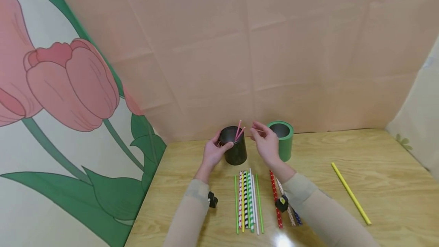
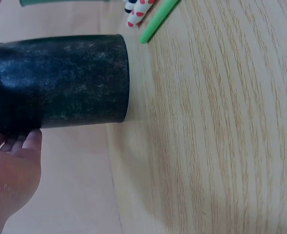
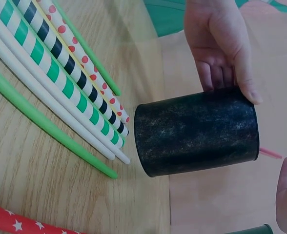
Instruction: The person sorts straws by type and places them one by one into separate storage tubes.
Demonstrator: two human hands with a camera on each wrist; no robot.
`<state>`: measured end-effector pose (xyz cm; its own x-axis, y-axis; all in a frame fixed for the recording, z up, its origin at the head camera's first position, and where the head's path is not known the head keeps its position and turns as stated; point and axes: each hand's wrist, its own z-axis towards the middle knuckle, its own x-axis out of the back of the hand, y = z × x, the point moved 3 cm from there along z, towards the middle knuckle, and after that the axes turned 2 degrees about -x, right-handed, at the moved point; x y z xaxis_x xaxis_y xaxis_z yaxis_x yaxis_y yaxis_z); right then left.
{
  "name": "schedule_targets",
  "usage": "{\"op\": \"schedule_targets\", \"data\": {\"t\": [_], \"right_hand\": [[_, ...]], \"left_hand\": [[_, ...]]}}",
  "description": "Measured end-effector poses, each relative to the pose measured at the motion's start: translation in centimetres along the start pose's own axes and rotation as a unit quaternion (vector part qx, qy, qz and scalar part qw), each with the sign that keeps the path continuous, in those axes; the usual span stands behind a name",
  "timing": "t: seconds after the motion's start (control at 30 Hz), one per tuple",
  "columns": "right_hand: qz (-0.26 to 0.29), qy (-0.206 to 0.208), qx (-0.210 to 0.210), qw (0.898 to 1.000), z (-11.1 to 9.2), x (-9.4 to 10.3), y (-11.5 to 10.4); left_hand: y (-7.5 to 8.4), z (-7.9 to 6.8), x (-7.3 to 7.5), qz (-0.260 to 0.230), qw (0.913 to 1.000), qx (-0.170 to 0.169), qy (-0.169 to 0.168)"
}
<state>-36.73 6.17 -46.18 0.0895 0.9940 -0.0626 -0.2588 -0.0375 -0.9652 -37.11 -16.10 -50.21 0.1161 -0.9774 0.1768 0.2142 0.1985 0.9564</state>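
Sleeves (image 1: 189,213) nearest; L hand (image 1: 213,152) grips blk can (image 1: 236,154), R hand (image 1: 267,144) part-bent, grip unclear; lone yellow straw (image 1: 351,193) head view only.

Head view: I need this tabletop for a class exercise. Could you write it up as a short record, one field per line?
Left hand: holds the black cup near its rim
Right hand: beside the black cup's mouth; grip unclear
Inside black cup: two pink straws
Green cup: upright, mouth up
Straw row: plain, striped and dotted
Yellow straw: alone, far right
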Motion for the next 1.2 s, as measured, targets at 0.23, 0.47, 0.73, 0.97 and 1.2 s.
{"op": "schedule_targets", "data": {"t": [0.23,0.47,0.73,0.97,1.2], "right_hand": [[0.013,-0.002,0.012,1.0,-0.3,0.2,0.2],[0.008,-0.001,-0.003,1.0,-0.6,0.8,0.6],[0.005,-0.011,-0.019,1.0,-1.4,0.9,-0.5],[0.003,-0.013,-0.03,0.999,-2.4,1.3,-2.0],[0.016,-0.005,-0.056,0.998,-2.4,2.4,1.4]], "left_hand": [[0.1,-0.1,-0.1,0.0,1.0,-0.004,-0.001],[0.1,-0.1,-0.2,-0.004,1.0,-0.002,0.0],[0.2,-0.1,-0.2,0.004,1.0,-0.001,-0.003],[0.2,0.0,-0.3,0.009,0.9999,-0.003,-0.005],[0.1,0.0,-0.5,0.006,1.0,0.001,-0.002]]}}
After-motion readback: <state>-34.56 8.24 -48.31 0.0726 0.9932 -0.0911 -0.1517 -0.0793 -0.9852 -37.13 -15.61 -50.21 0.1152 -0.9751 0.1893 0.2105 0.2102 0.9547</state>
